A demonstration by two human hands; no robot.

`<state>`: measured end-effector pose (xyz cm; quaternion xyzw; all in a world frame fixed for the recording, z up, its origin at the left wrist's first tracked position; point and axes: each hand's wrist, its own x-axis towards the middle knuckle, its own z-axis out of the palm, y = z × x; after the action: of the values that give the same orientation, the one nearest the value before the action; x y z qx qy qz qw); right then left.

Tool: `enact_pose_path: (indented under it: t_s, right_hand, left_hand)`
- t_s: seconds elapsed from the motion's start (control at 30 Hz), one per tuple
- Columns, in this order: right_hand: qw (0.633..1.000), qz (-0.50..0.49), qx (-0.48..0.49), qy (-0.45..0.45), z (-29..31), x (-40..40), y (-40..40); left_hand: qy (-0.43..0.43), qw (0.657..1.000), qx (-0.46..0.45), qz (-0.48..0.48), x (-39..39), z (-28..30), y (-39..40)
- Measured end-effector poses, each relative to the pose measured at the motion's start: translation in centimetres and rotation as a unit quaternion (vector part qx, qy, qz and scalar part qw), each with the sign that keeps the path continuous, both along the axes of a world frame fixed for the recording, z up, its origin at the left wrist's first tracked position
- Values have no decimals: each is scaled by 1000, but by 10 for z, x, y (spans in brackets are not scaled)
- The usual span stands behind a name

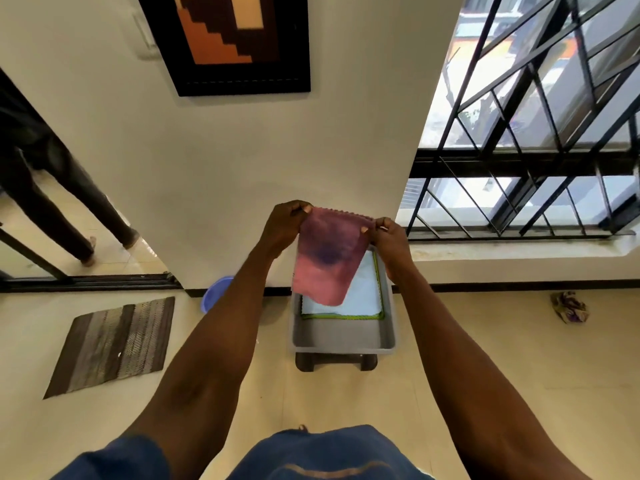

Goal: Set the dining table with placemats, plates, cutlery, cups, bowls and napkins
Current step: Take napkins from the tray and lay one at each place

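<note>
A pink cloth napkin [327, 258] with a dark purple patch hangs in the air in front of me. My left hand [285, 225] pinches its top left corner. My right hand [389, 239] pinches its top right corner. Below it a grey plastic bin [343, 341] stands on a small dark stool. Inside the bin lies a folded white napkin [363, 296] with a green edge, partly hidden by the pink one.
A striped brown floor mat [114, 344] lies to the left. A blue basin [213, 296] stands by the wall corner. A crumpled cloth [569, 306] lies on the floor at right. A person's legs [69, 209] are in the doorway at left. A barred window [540, 133] is to the right.
</note>
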<state>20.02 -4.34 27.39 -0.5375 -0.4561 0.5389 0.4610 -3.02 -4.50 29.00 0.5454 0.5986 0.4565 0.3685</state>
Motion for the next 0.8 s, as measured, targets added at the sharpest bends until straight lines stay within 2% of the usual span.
enact_pose_path:
  t_s: [0.13, 0.3, 0.43, 0.5, 0.63, 0.7, 0.8]
  right_hand:
    - [993, -69, 78, -61, 20, -8, 7]
    - [989, -53, 119, -68, 38, -11, 15]
    - [993, -47, 105, 1, 59, -9, 14]
    - [995, -31, 88, 34, 65, -6, 17]
    - [997, 4, 78, 27, 70, 4, 18]
    - [996, 13, 84, 37, 77, 8, 18]
    - [993, 9, 83, 86, 98, 13, 34]
  left_hand:
    - [-37, 996, 67, 56, 6, 11, 0]
    - [-75, 990, 113, 30, 12, 27, 6]
    - [-138, 988, 48, -39, 10, 37, 11]
    - [-142, 987, 12, -70, 11, 36, 13]
    - [-206, 976, -69, -29, 17, 33, 17]
    - [-215, 972, -81, -45, 19, 43, 16]
    - [-262, 963, -43, -48, 19, 72, 27]
